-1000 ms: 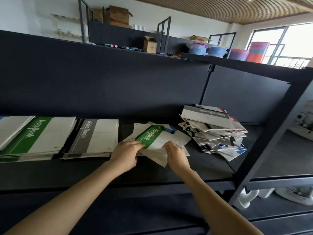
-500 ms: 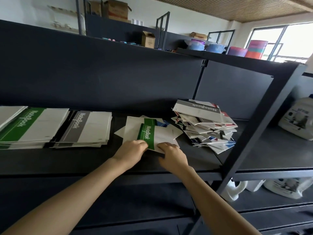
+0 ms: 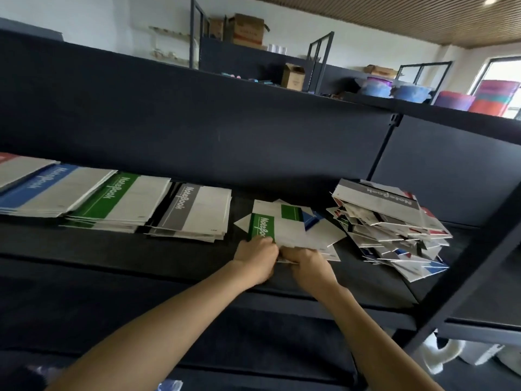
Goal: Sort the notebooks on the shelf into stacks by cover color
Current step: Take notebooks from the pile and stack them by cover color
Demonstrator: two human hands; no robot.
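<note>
Our left hand (image 3: 258, 256) pinches the green notebook (image 3: 260, 228) at its fingertips, while our right hand (image 3: 307, 263) grips the pile (image 3: 327, 238) beneath; we lift one only.

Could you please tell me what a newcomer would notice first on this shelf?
The left hand and right hand hold the near edge of a loose pile topped by a green notebook, centre front. Right of it slumps a messy heap; left lie a neat grey stack, green stack and blue stack.
</note>
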